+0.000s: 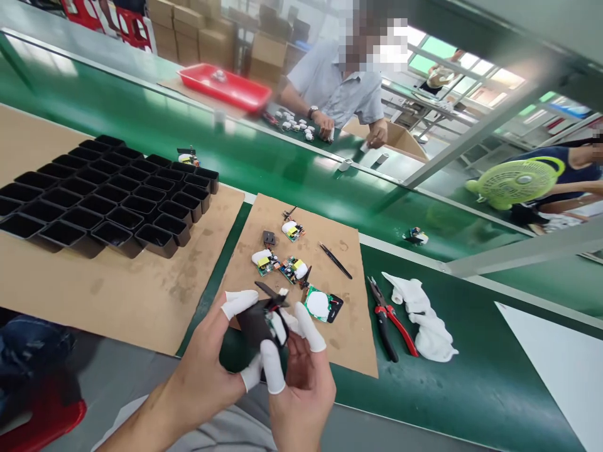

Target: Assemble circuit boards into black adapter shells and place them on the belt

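Observation:
My left hand [205, 355], with white finger cots on, grips a black plastic case [252, 325] above the near edge of the cardboard. White-capped fingers of my right hand [304, 376] close around a small circuit board [277, 328] at the case's open end; how far in it sits is hard to tell. Just beyond lie several loose boards with yellow and white parts, such as one circuit board [293, 270]. A board with a white round pad [318, 305] rests beside a black plate. Black tweezers [335, 260] lie to the right.
Rows of open black cases [110, 235] stand at left. Red-handled pliers [394, 323] and a crumpled white cloth [424, 320] lie right of the cardboard [355, 351]. Beyond the green belt [264, 166], a co-worker [330, 81] handles small white parts near a red tray [226, 88].

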`<state>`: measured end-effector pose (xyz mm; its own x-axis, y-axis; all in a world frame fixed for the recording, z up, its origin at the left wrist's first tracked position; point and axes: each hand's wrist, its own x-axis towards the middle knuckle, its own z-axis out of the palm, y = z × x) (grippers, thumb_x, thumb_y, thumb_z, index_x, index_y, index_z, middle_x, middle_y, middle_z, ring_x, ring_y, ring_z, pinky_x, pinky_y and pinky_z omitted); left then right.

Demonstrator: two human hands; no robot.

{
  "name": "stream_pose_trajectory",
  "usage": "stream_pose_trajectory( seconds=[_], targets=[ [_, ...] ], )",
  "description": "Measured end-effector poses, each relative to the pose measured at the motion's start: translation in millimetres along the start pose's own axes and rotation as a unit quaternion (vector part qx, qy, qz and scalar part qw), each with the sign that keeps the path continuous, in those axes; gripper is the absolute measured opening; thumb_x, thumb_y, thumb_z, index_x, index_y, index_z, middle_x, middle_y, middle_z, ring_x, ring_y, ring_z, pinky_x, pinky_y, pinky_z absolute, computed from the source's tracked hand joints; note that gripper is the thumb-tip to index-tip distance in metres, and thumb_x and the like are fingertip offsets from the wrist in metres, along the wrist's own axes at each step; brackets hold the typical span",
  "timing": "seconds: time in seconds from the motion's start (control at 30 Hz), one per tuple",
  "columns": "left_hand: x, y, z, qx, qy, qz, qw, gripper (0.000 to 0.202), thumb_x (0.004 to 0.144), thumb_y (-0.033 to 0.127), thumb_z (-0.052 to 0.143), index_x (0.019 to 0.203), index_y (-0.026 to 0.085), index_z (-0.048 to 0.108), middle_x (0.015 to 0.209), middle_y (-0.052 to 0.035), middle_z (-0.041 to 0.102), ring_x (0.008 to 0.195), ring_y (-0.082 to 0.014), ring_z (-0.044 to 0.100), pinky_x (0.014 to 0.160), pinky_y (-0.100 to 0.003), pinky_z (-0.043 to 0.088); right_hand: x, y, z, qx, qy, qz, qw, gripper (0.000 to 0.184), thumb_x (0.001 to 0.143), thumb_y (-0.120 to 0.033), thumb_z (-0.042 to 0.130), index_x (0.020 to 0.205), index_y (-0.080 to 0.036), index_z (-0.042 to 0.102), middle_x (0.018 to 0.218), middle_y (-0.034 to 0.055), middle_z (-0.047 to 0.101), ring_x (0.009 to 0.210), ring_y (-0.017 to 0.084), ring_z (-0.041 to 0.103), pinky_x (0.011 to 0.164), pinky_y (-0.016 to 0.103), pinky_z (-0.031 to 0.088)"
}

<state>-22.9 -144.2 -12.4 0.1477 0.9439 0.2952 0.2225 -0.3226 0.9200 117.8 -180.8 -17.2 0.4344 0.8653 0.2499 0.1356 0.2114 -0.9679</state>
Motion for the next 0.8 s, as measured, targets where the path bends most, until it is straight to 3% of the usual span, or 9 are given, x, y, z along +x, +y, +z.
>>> stream_pose_trajectory(
  seconds=[0.1,0.2,0.3,0.4,0.5,0.6,0.67,0.8],
  targets=[
    [7,-8,-2.9,0.024,-0.009,0.007,1.000,0.051,0.087,0.008,0.071,0.134,0.028,0.070,0.117,-0.0032,0.079,0.109,-0.0232,0.080,0.094,-0.031,0.067,10,0,-8,-0.147,-0.117,-0.117,0.975,0.050,0.101,-0.014,0.081,0.146,-0.034,0.079,0.127,0.0086,0.082,0.114,0.023,0.085,0.099,0.032,0.072],
    [8,-12,-2.4,0.016,-0.008,0.008,1.000,0.046,0.084,0.005,0.064,0.125,0.026,0.074,0.108,-0.0023,0.079,0.099,-0.0217,0.080,0.086,-0.028,0.066,14,3,-12,-0.197,-0.145,-0.181,0.953,0.048,0.104,-0.009,0.071,0.144,-0.033,0.080,0.123,0.0096,0.078,0.113,0.023,0.083,0.097,0.031,0.072],
    [10,-11,-3.6,-0.006,-0.018,-0.028,0.999,0.039,0.083,0.011,0.073,0.119,0.024,0.075,0.104,-0.0033,0.080,0.094,-0.0228,0.079,0.084,-0.029,0.066,16,4,-22,-0.167,-0.162,-0.131,0.964,0.050,0.105,-0.016,0.076,0.152,-0.034,0.072,0.128,0.0092,0.079,0.116,0.024,0.082,0.102,0.036,0.071],
    [15,-8,-10.9,-0.085,-0.076,-0.086,0.990,0.045,0.078,0.016,0.087,0.121,0.023,0.076,0.112,-0.0064,0.080,0.099,-0.0243,0.078,0.093,-0.033,0.067,29,1,-40,-0.121,-0.193,-0.043,0.973,0.059,0.108,-0.032,0.076,0.164,-0.035,0.060,0.149,0.0133,0.076,0.131,0.028,0.079,0.116,0.048,0.066],
    [17,-11,-20.9,-0.218,-0.182,-0.121,0.951,0.053,0.071,0.017,0.094,0.121,0.022,0.079,0.128,-0.0102,0.077,0.115,-0.0282,0.077,0.108,-0.039,0.067,56,-8,-55,-0.099,-0.315,-0.018,0.944,0.064,0.106,-0.036,0.081,0.167,-0.036,0.060,0.165,0.0155,0.068,0.153,0.034,0.067,0.130,0.058,0.053],
    [15,-17,-27.1,-0.305,-0.239,-0.145,0.910,0.064,0.063,0.016,0.099,0.124,0.023,0.079,0.143,-0.0119,0.073,0.128,-0.0331,0.076,0.116,-0.045,0.064,78,-16,-56,-0.017,-0.417,0.020,0.909,0.053,0.105,-0.040,0.083,0.157,-0.036,0.072,0.153,0.0136,0.078,0.145,0.032,0.074,0.124,0.054,0.060],
    [12,-19,-27.7,-0.326,-0.224,-0.157,0.905,0.074,0.061,0.014,0.101,0.130,0.025,0.077,0.145,-0.0115,0.073,0.125,-0.0324,0.078,0.115,-0.047,0.065,83,-19,-49,0.024,-0.398,0.048,0.916,0.044,0.102,-0.040,0.088,0.145,-0.035,0.080,0.138,0.0110,0.086,0.127,0.029,0.083,0.112,0.046,0.069],
    [11,-11,-22.1,-0.280,-0.178,-0.161,0.929,0.065,0.068,0.011,0.095,0.128,0.026,0.076,0.129,-0.0056,0.079,0.116,-0.0267,0.082,0.111,-0.039,0.065,69,-23,-34,0.017,-0.212,0.046,0.976,0.045,0.085,-0.027,0.104,0.126,-0.036,0.087,0.115,0.0024,0.091,0.101,0.020,0.087,0.095,0.029,0.073]
  ],
)
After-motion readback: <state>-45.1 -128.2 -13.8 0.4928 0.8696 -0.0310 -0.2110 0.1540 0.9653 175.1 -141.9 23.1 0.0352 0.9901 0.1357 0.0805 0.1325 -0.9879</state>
